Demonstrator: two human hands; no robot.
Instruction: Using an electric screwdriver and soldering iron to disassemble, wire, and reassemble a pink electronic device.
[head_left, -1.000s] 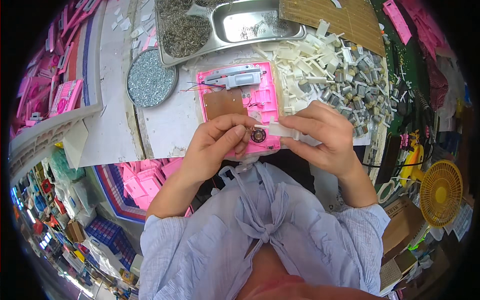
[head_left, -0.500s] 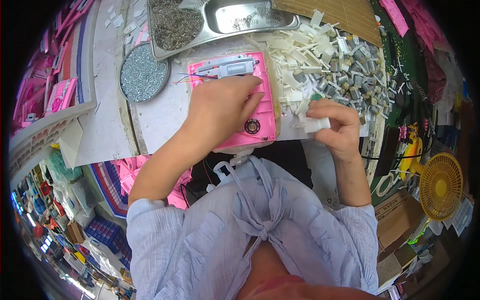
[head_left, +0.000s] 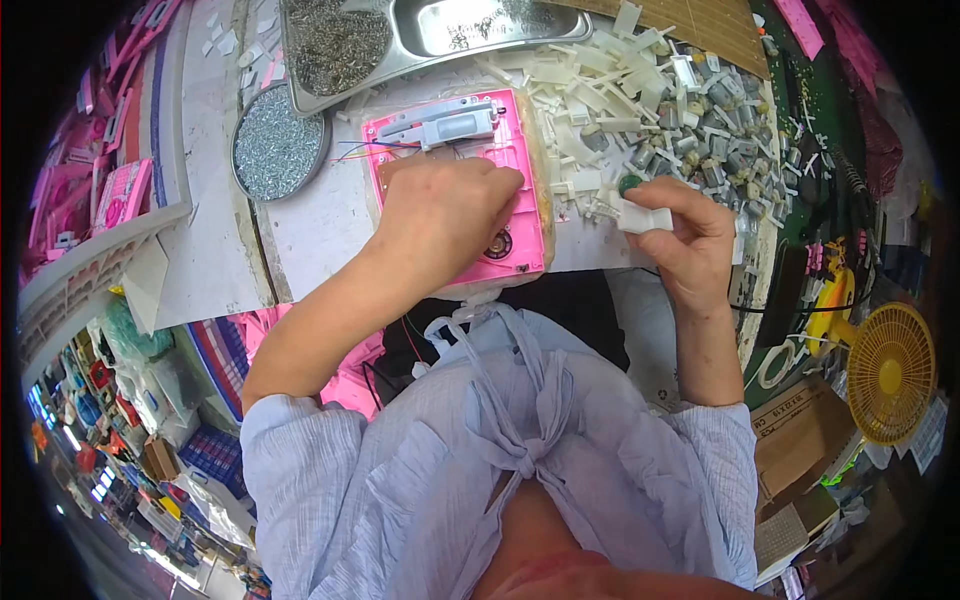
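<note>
A pink plastic casing (head_left: 518,150) lies open side up in front of me, with a grey mechanism (head_left: 455,127) along its far edge and thin coloured wires at its left. My left hand (head_left: 440,205) rests over the casing's middle, fingers curled down; what they hold, if anything, is hidden. Partly covered by that hand is a small round speaker (head_left: 499,244). Right of the casing, my right hand (head_left: 690,230) pinches a small white plastic part (head_left: 643,217) just above the table. Something dark green (head_left: 629,184) shows at its fingertips; I cannot tell what.
Loose white plastic parts (head_left: 560,90) and small metal motors (head_left: 715,120) are heaped at the right. A round dish of screws (head_left: 280,145) stands left of the casing, with a metal tray (head_left: 455,40) behind. A yellow fan (head_left: 891,375) is at far right.
My right hand has lifted slightly away from me and turned the white plastic part. The left hand stays over the casing; its fingers have curled in a little.
</note>
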